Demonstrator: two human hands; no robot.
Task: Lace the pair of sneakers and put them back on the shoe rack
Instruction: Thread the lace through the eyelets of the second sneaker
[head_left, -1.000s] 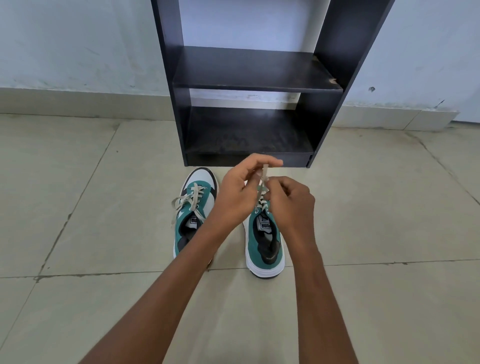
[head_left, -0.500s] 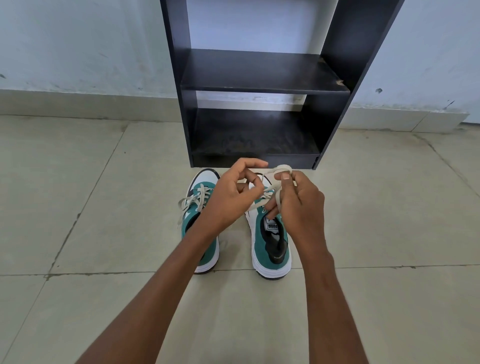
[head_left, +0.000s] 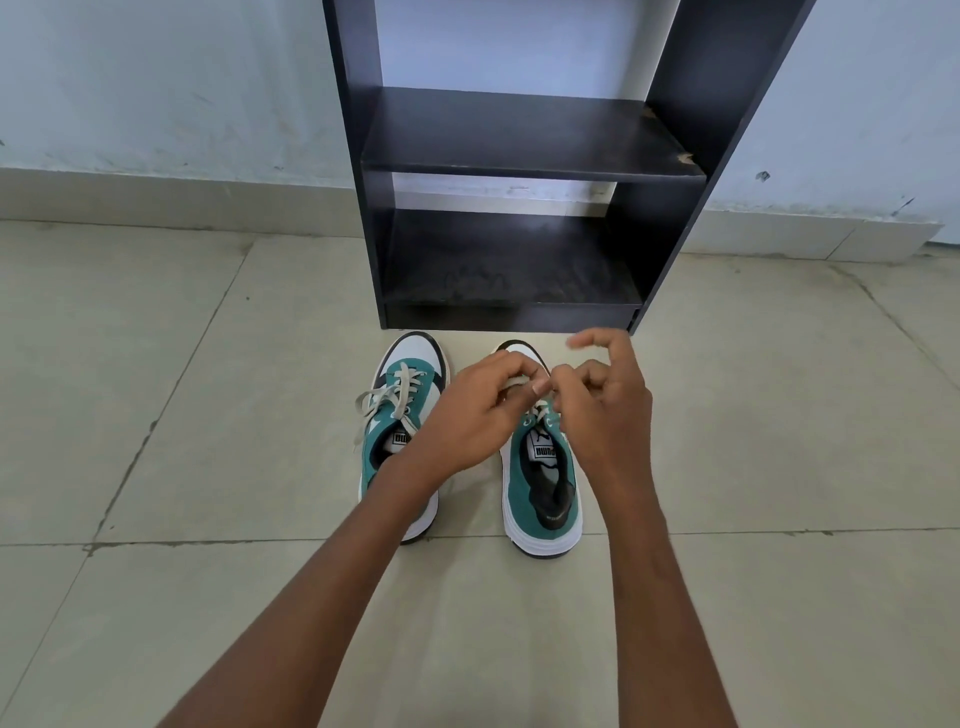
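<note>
Two teal and white sneakers stand side by side on the tiled floor, toes toward the rack. The left sneaker has beige laces tied, with loose ends hanging off its left side. Over the right sneaker both hands meet. My left hand pinches the beige lace above the sneaker's eyelets. My right hand grips the same lace, with the index finger lifted and blurred. The lace between the fingers is mostly hidden. The black shoe rack stands just beyond the toes, both shelves bare.
The rack stands against a pale blue wall with a low skirting. Beige floor tiles with dark grout lines surround the sneakers on all sides. My forearms reach in from the bottom edge.
My hands have dropped lower onto the right sneaker's laces, and the raised loop seen before has been pulled down. The right index finger has lifted. The view has shifted slightly closer.
</note>
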